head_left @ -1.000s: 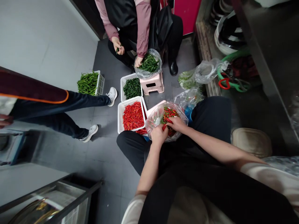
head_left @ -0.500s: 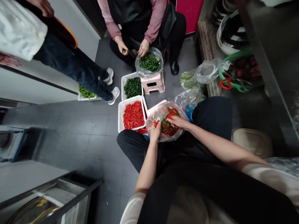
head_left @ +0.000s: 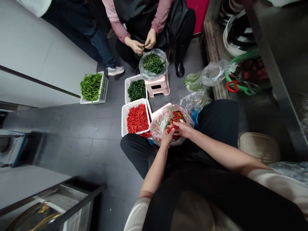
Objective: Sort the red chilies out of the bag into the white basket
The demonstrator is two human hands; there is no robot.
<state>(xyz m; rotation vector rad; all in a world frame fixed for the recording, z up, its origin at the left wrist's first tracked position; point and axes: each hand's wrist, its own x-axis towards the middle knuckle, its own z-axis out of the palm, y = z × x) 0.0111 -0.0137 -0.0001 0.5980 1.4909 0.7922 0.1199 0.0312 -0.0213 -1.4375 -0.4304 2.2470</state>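
My left hand (head_left: 167,136) and my right hand (head_left: 182,128) meet over a clear plastic bag (head_left: 157,123) of red chilies with green stems. Red chilies (head_left: 171,128) show between the fingers of both hands, which are closed on them. How many each hand holds I cannot tell. Left of the bag, a white basket (head_left: 123,120) holds a heap of loose red chilies (head_left: 137,118). The bag lies between my knees, its rim spread around the chilies.
A co-worker's hands (head_left: 144,43) work above a bag of green chilies (head_left: 154,63) on a pink stool (head_left: 157,86). White baskets of dark green chilies (head_left: 137,90) and long green peppers (head_left: 90,86) stand on the floor. Red-handled scissors (head_left: 232,86) lie at a green basket (head_left: 242,57) on the right.
My left hand has moved right to meet my right hand over the bag. The co-worker's hands have come together. A standing person has stepped back, uncovering the basket of long green peppers.
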